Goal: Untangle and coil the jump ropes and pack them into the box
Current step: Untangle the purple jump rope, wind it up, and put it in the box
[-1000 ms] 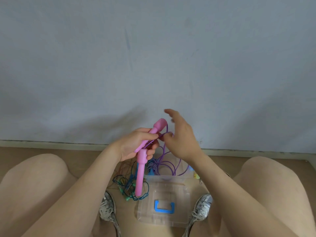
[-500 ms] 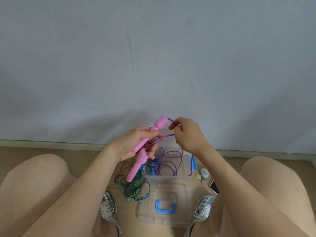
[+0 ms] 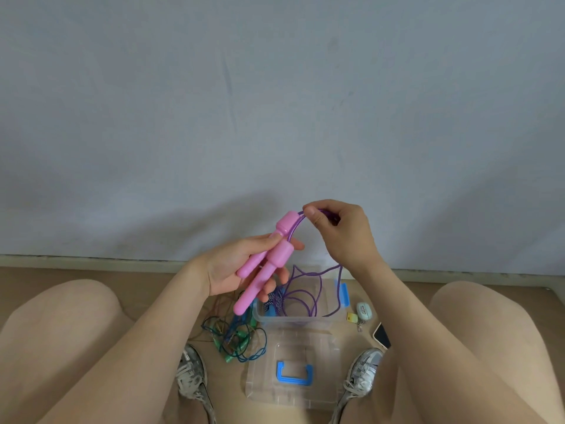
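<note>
The left hand [image 3: 232, 270] is raised above the floor, its fingers curled under and its thumb laid over two pink plastic jump-rope handles [image 3: 272, 258]. It clamps them side by side, with their thick caps pointing up toward the wall. A thin purple cord [image 3: 315, 289] arcs from the caps to the right hand [image 3: 345, 234]. That hand pinches the cord between thumb and forefinger just beside the upper cap, and its other fingers are curled in.

From there the cord drops in loose loops into a clear rectangular plastic box with blue side latches [image 3: 293, 324], which stands open on the tan floor [image 3: 61, 270] between the person's knees. Most of the purple cord's slack lies inside it. In the box's left end sits a blue-and-white braided rope [image 3: 276, 299], with something blue beneath it that is too hidden to make out.

The box's clear lid [image 3: 269, 390] lies flat just in front of it, between two grey laced shoes [image 3: 192, 374], with its blue carry handle [image 3: 294, 374] facing up. To the left of the box and outside it lies a tangle of thin teal cord with green handles [image 3: 238, 338]. To the right of the box are a small mint oval case [image 3: 363, 312], a yellow tag [image 3: 351, 317] and the corner of a phone [image 3: 382, 335].
</note>
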Tool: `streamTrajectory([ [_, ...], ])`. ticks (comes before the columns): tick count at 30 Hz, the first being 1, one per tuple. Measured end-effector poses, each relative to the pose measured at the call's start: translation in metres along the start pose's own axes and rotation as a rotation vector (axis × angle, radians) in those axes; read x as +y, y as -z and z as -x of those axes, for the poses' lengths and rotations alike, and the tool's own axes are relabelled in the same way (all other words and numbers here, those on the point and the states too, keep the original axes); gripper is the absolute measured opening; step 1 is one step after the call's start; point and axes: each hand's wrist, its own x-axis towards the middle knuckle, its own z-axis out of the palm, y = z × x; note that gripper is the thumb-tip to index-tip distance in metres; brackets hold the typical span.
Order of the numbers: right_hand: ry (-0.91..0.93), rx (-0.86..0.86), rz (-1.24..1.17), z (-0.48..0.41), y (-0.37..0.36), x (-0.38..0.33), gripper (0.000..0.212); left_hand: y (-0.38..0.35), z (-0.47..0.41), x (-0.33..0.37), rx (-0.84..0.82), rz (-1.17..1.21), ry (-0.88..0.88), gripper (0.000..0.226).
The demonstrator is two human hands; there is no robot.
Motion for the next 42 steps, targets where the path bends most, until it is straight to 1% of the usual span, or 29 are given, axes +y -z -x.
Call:
streamTrajectory([
  [2,-0.021,0.066,0.011,0.0,0.0,0.001,0.014,0.001,-0.001,-0.003,-0.017,0.039,-0.007,0.047],
  [4,-0.081,0.059,0.003,-0.001,0.002,0.002,0.016,0.005,-0.002,-0.005,-0.015,0.105,-0.054,0.051],
  [7,-0.176,-0.073,0.012,0.001,0.003,0.001,0.027,0.011,-0.001,-0.003,0.002,0.084,-0.088,0.052],
  [10,-0.1,-0.205,0.059,0.004,0.0,-0.002,0.041,0.008,0.0,-0.002,0.002,0.03,-0.075,0.046],
  [12,-0.067,-0.298,0.039,0.007,-0.004,-0.006,0.041,0.004,0.0,-0.003,-0.013,0.019,-0.086,0.045],
  [14,-0.053,-0.345,0.098,0.008,-0.007,-0.006,0.038,0.002,0.0,-0.003,-0.052,-0.013,-0.104,0.034],
  [16,-0.031,-0.34,0.171,0.008,-0.007,-0.003,0.044,0.001,0.002,-0.002,-0.07,-0.046,-0.102,0.028],
  [20,-0.024,-0.331,0.104,0.006,-0.008,-0.004,0.057,-0.002,0.005,-0.001,-0.04,-0.061,-0.027,0.038],
  [22,-0.016,-0.26,0.094,0.006,-0.011,-0.005,0.06,-0.004,0.008,0.001,-0.016,-0.1,0.014,0.04],
  [24,-0.007,-0.162,0.097,0.006,-0.013,-0.004,0.058,-0.003,0.008,0.004,0.018,-0.133,0.034,0.043],
  [26,-0.034,-0.12,0.068,0.004,-0.015,-0.003,0.056,-0.001,0.006,0.006,0.034,-0.119,0.011,0.043],
  [29,-0.126,-0.138,-0.026,0.002,-0.014,-0.004,0.045,0.001,0.003,0.007,0.064,-0.121,-0.06,0.034],
  [31,-0.183,-0.151,-0.115,0.001,-0.012,-0.006,0.041,0.001,0.002,0.006,0.068,-0.117,-0.085,0.029],
  [33,-0.198,-0.154,-0.202,0.001,-0.011,-0.008,0.042,0.002,0.001,0.004,0.068,-0.097,-0.095,0.026],
  [36,-0.207,-0.146,-0.293,0.001,-0.015,-0.007,0.05,-0.001,0.001,0.004,0.09,-0.108,-0.068,0.023],
  [39,-0.244,-0.11,-0.292,0.001,-0.018,-0.003,0.057,-0.002,-0.002,0.005,0.113,-0.14,-0.123,0.019],
  [42,-0.317,-0.097,-0.305,0.002,-0.024,0.003,0.048,-0.001,-0.008,0.002,0.189,-0.218,-0.19,0.018],
])
